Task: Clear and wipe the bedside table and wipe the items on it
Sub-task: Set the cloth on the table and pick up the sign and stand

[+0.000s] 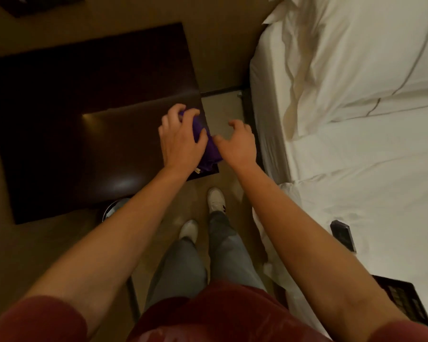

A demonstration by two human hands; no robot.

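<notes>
Bed (371,119): the right side of the view is filled by it; it is covered with white sheets, and a pillow lies at the top.
Bedside table (79,119): a dark, glossy wooden top is seen on the left, with light reflected on it. Apart from the cloth, nothing is seen lying on the visible top.
Floor (220,112): a beige strip is seen between the table and the bed.
Person: two bare forearms are stretched forward; red sleeves, grey trousers and white shoes are seen below.
Phone panel (403,301): a dark object with rows of keys is laid on the bed, at the lower right edge.
Dark device (343,235): a small black rectangular object is laid on the sheet, near the right forearm. What it is cannot be told.
Purple cloth (211,150): it is bunched at the front right corner of the table, partly over the edge.
Left hand (181,139): it is pressed on the cloth, the fingers curled around it.
Right hand (237,141): it is held just beside the cloth, half open, with fingers bent; nothing is held in it.
</notes>
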